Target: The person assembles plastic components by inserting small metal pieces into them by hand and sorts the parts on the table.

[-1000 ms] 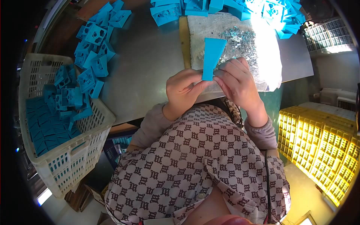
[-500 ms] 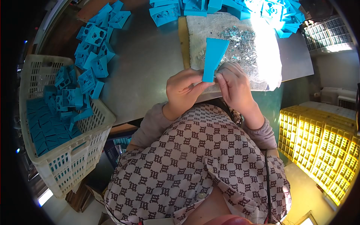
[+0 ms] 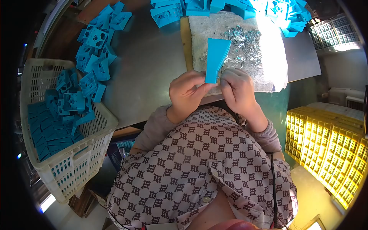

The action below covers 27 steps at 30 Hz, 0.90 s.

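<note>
A blue tapered plastic part (image 3: 216, 59) stands upright in front of my body, its narrow end down. My left hand (image 3: 188, 87) grips that lower end between thumb and fingers. Right beside it, my right hand (image 3: 238, 89) is closed, its fingertips pinched together at the part's lower right edge. What sits between those fingertips is too small to make out. Behind the part lies a pale cloth (image 3: 203, 30) with many tiny metal pieces (image 3: 241, 42) scattered over it.
A white plastic crate (image 3: 67, 168) holding blue parts (image 3: 53, 130) stands at left. More blue parts (image 3: 96, 38) are heaped on the grey tabletop (image 3: 149, 65), and another pile (image 3: 199, 5) lies along the far edge. Yellow crates (image 3: 326, 143) are stacked at right.
The blue part has turned slightly, showing more of its right side. My right hand's fingers have curled in more tightly by its lower edge; my left hand keeps its grip.
</note>
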Available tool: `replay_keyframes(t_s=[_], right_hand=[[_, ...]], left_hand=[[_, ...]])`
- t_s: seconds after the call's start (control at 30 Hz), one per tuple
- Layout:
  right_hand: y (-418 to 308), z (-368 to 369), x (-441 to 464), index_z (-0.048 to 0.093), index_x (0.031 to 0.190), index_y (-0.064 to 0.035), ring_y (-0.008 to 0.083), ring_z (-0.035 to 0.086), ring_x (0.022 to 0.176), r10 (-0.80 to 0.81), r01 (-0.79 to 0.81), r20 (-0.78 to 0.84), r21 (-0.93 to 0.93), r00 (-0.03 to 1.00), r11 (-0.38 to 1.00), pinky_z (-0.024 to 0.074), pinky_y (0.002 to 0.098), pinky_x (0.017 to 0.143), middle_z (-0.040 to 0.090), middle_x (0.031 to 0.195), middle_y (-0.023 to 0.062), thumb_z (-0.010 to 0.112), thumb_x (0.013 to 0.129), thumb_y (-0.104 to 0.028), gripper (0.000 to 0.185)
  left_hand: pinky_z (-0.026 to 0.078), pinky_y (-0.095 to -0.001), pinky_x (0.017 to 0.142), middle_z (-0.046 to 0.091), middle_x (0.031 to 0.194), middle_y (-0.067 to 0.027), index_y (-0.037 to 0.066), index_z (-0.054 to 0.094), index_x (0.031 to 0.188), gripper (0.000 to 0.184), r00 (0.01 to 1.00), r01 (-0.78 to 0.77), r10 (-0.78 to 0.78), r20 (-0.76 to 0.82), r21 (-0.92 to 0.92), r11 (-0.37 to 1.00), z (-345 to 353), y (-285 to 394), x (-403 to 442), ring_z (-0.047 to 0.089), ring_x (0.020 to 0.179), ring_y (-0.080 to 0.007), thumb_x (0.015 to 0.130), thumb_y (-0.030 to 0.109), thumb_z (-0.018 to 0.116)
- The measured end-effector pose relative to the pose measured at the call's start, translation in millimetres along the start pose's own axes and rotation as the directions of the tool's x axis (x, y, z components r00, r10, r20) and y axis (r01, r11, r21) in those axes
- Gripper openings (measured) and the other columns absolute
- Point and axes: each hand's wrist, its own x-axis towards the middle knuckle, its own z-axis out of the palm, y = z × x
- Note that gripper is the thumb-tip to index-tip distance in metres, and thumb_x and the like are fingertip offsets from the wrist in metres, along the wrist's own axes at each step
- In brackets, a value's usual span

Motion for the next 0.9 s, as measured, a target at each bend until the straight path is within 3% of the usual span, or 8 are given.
replay_keyframes(t_s=[0.1,0.17,0.37,0.5,0.6,0.7,0.8,0.9], right_hand=[[-11.2,-2.4,2.3,0.054,0.078,-0.0018,0.0384,0.055,0.060,0.087,-0.085,-0.013,0.115,0.996,0.990,0.0431,0.0460,0.057,0.056,0.070,0.0150,0.058,0.082,-0.006,0.007],[-3.9,-1.0,-0.7,0.054,0.077,-0.0015,0.0390,0.056,0.060,0.081,-0.081,0.002,0.043,0.997,0.996,0.0433,0.0462,0.056,0.056,0.070,0.0157,0.058,0.082,-0.007,0.008],[-5.3,-1.8,-1.2,0.054,0.076,-0.0014,0.0397,0.057,0.061,0.155,-0.158,0.044,0.066,0.987,0.985,0.0441,0.0467,0.056,0.057,0.070,0.0163,0.059,0.081,-0.008,0.010],[-7.3,-2.7,2.9,0.055,0.075,-0.0018,0.0391,0.057,0.060,0.142,-0.146,0.039,0.135,0.989,0.980,0.0440,0.0467,0.055,0.058,0.069,0.0160,0.060,0.081,-0.007,0.009],[-4.4,-0.2,-1.2,0.056,0.075,-0.0025,0.0384,0.058,0.060,0.173,-0.175,0.037,0.040,0.984,0.984,0.0436,0.0464,0.055,0.058,0.070,0.0158,0.060,0.080,-0.007,0.008],[-4.9,-1.4,1.9,0.056,0.075,-0.0034,0.0372,0.060,0.064,0.147,-0.152,0.040,0.160,0.988,0.975,0.0451,0.0455,0.057,0.059,0.072,0.0149,0.061,0.081,-0.006,0.008],[-0.7,-6.1,-8.2,0.059,0.078,-0.0029,0.0361,0.062,0.070,0.275,-0.306,0.277,0.077,0.921,0.949,0.0483,0.0446,0.061,0.061,0.077,0.0148,0.065,0.081,-0.008,0.008],[26.3,-4.1,-10.2,0.062,0.077,-0.0025,0.0349,0.064,0.073,0.271,-0.279,-0.076,-0.132,0.960,0.951,0.0507,0.0439,0.063,0.063,0.080,0.0141,0.069,0.081,-0.008,0.010]], left_hand=[[0.044,-0.0262,0.059,0.070,0.085,-0.0067,-0.001,0.076,0.096,0.016,0.999,0.031,-0.031,-0.006,-0.015,0.999,1.4,-1.3,0.0,0.060,0.070,-0.0116,0.082,-0.005,0.081],[0.050,-0.0281,0.062,0.072,0.087,-0.0085,0.001,0.075,0.096,0.015,0.999,0.043,-0.043,0.012,0.002,0.999,0.3,-1.1,-1.2,0.066,0.073,-0.0160,0.082,-0.003,0.081],[0.049,-0.0280,0.062,0.072,0.086,-0.0084,0.000,0.076,0.097,0.016,0.998,0.059,-0.059,0.003,-0.014,0.998,1.0,-3.1,-2.0,0.065,0.072,-0.0158,0.082,-0.003,0.081],[0.043,-0.0241,0.059,0.069,0.086,-0.0071,-0.004,0.074,0.098,0.017,1.000,0.021,-0.020,0.006,-0.030,0.999,1.9,-8.1,-2.7,0.059,0.072,-0.0096,0.082,-0.010,0.079],[0.043,-0.0241,0.060,0.069,0.086,-0.0069,-0.004,0.075,0.098,0.018,1.000,0.019,-0.019,0.009,-0.020,1.000,0.5,-9.1,-4.1,0.059,0.072,-0.0096,0.082,-0.010,0.079],[0.044,-0.0241,0.060,0.069,0.086,-0.0071,-0.004,0.075,0.098,0.018,0.999,0.034,-0.034,-0.001,-0.016,0.999,0.8,-11.5,-5.0,0.059,0.073,-0.0095,0.082,-0.011,0.078],[0.045,-0.0255,0.062,0.070,0.087,-0.0073,-0.003,0.075,0.098,0.018,0.997,0.066,-0.066,-0.031,-0.005,0.998,1.5,-10.0,-4.2,0.060,0.073,-0.0113,0.082,-0.009,0.079],[0.047,-0.0282,0.068,0.073,0.087,-0.0071,-0.001,0.076,0.095,0.016,0.991,0.106,-0.108,-0.076,-0.029,0.994,3.6,-8.8,0.7,0.062,0.075,-0.0149,0.081,-0.007,0.080]])
